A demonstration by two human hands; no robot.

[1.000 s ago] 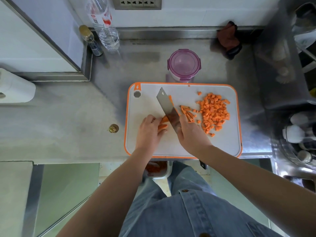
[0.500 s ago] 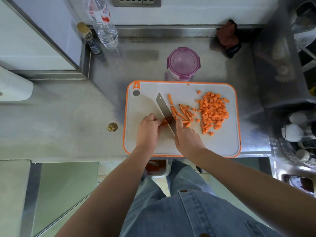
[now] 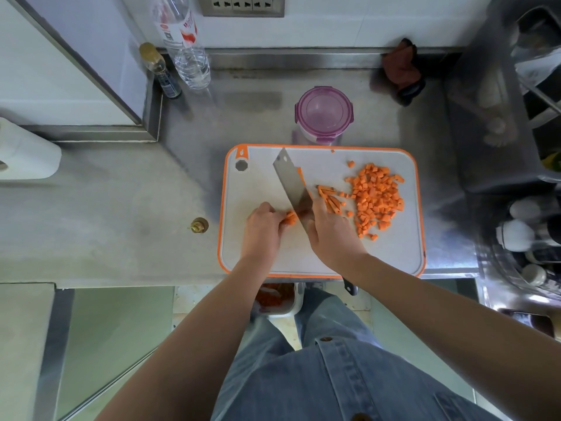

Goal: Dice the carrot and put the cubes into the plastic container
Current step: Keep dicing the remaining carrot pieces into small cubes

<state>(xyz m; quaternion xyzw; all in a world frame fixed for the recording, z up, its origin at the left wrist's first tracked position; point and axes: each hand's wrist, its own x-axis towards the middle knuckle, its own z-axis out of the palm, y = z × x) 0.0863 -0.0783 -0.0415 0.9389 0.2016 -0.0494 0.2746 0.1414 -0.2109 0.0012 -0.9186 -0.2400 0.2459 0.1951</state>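
Carrot pinched at left hand fingertips | right hand grips knife alongside

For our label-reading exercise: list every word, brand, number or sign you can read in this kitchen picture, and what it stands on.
No text reads clearly.
Water bottle: red and white label with print and a code square, too blurred to read.
Small dark bottle: label too small to read.
Plastic container, cutting board, knife: no text visible.

Left hand pinching carrot, right hand apparently gripping knife
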